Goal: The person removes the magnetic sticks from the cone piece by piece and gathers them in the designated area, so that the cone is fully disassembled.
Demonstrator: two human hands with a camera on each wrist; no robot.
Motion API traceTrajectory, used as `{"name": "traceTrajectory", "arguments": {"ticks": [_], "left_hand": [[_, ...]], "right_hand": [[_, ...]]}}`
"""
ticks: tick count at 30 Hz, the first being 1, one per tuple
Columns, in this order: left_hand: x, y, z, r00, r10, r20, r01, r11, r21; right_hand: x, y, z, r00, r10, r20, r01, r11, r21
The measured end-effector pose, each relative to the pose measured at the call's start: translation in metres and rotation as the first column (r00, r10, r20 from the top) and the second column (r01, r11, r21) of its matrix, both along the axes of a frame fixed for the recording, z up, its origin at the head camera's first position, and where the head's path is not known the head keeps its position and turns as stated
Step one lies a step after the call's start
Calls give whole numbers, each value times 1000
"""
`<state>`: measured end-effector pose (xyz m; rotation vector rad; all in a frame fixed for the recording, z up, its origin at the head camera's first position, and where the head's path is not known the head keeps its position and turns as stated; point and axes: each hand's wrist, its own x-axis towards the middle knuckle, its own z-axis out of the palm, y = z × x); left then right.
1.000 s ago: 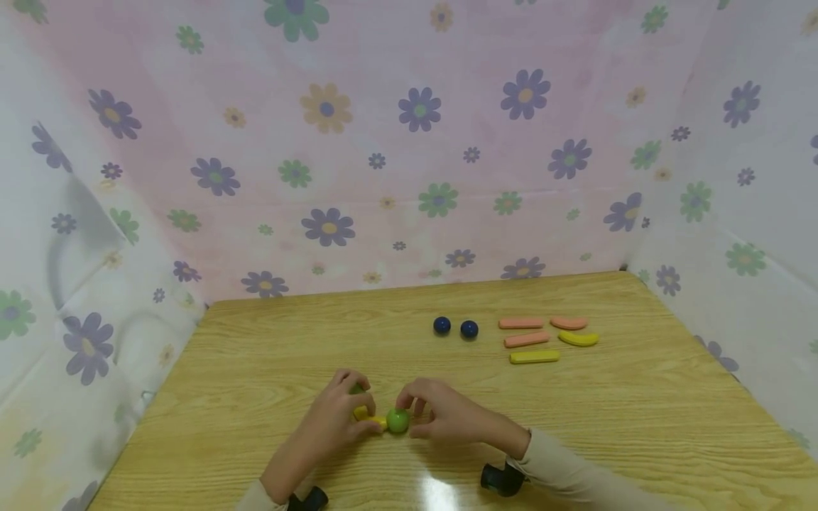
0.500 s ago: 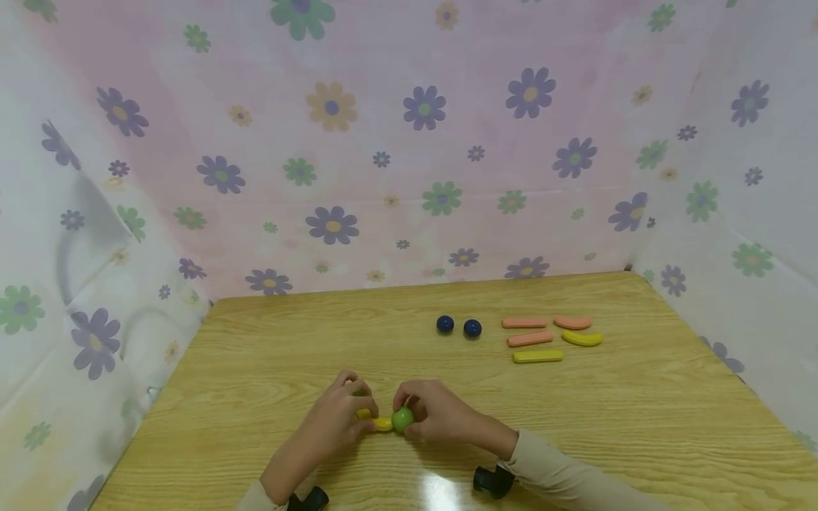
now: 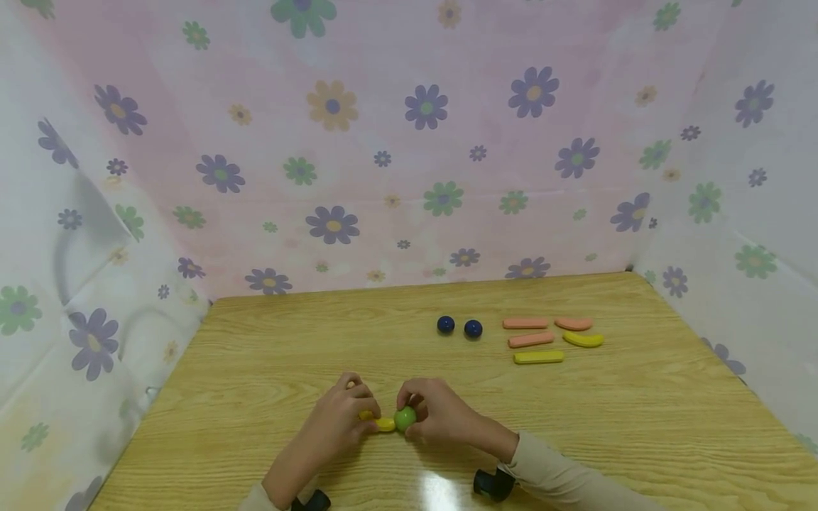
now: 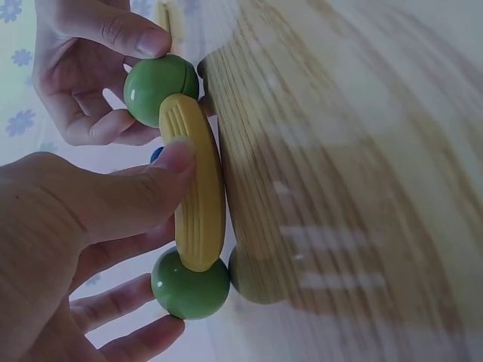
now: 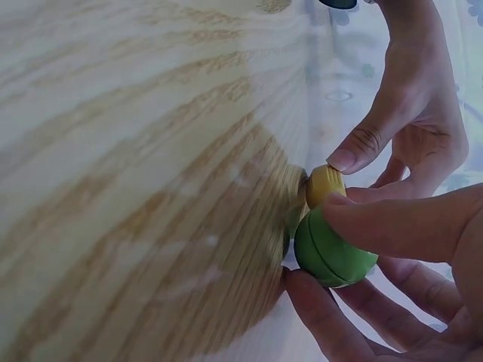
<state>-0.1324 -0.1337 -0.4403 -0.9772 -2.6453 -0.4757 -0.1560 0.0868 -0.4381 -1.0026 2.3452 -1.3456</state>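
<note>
My left hand pinches a yellow, grooved, slightly curved toy piece, the thumb on its near face. A glossy green ball meets one end of this piece, and my right hand holds that ball between thumb and fingers. At the other end sits a second green ball, with fingertips of the left hand against it; the left hand hides it in the head view. In the right wrist view the held green ball shows a seam line and overlaps the yellow piece's end, low over the tabletop.
Farther back on the wooden table lie two dark blue balls. Right of them are two pink bars, a yellow bar, a pink curved piece and a yellow curved piece. Flowered cloth surrounds the table.
The right thumb, apart from the green ball a second ago, has come in against it, so the right hand now grips it. The left hand has stayed on the yellow piece.
</note>
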Motion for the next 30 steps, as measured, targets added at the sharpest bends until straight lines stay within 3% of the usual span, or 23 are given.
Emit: {"name": "traceTrajectory", "arguments": {"ticks": [9, 16, 30], "left_hand": [[-1, 5, -2, 1000, 2, -14, -2, 1000, -2], [1, 3, -1, 999, 38, 9, -37, 999, -15], [-1, 1, -7, 999, 42, 10, -42, 999, 4]], "right_hand": [[2, 8, 0, 1000, -1, -10, 1, 1000, -2], [0, 23, 2, 999, -7, 47, 9, 999, -32], [-25, 74, 10, 993, -120, -20, 119, 992, -34]]}}
